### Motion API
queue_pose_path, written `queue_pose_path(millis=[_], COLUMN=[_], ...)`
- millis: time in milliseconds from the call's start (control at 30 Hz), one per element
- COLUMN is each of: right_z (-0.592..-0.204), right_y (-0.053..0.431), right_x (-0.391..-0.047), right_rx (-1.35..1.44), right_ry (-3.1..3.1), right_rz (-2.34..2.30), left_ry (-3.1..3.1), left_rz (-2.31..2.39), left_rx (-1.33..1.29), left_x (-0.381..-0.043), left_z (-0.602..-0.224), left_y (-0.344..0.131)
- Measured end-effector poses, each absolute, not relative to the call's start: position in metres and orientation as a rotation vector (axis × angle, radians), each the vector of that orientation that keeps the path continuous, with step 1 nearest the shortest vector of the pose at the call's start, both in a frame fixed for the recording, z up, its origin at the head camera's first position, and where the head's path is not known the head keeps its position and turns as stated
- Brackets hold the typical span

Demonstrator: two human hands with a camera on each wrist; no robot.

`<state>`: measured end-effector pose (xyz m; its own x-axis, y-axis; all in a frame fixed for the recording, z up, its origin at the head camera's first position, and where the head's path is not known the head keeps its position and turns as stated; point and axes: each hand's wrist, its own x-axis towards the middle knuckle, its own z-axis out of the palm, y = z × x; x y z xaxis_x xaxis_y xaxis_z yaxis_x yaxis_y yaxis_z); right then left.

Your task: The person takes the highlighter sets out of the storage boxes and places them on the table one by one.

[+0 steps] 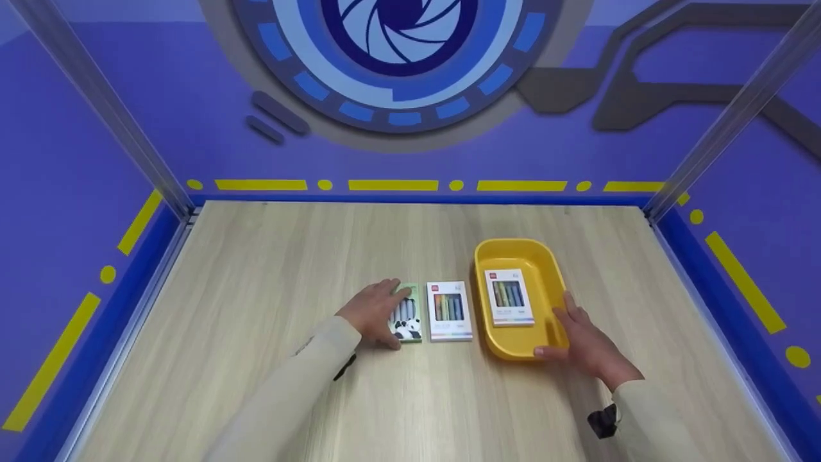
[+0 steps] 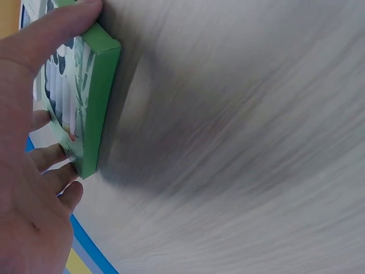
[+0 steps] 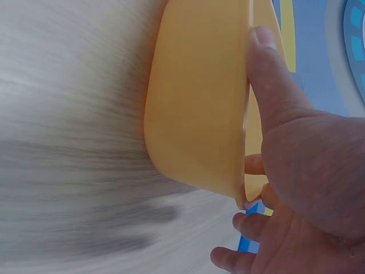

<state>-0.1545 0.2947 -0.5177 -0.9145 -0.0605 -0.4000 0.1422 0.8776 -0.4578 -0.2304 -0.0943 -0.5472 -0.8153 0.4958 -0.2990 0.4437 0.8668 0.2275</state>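
My left hand holds a green crayon box with pandas on its front, thumb at the near end and fingertips at the far end. In the left wrist view the green side of that box faces the camera, close above or on the table. Just right of it lies a white crayon box with a window showing colored sticks. A similar white box lies inside a yellow plastic tray. My right hand grips the tray's right near rim, thumb on the rim and some fingers inside.
All of this sits on a light wood-grain table. A purple-blue panel with yellow dashes rises behind it, and similar panels flank it. Metal posts stand at the back corners.
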Motion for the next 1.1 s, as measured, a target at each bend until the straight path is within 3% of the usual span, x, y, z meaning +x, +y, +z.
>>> queue_pose_path(millis=[1100], right_z=[-0.516], right_y=[0.293], right_x=[-0.155], right_rx=[0.052], right_ry=[2.644], right_rz=[-0.674], left_ry=[2.697], left_rz=[0.128], left_rx=[0.706], left_x=[-0.238], left_z=[-0.526], left_y=[-0.08])
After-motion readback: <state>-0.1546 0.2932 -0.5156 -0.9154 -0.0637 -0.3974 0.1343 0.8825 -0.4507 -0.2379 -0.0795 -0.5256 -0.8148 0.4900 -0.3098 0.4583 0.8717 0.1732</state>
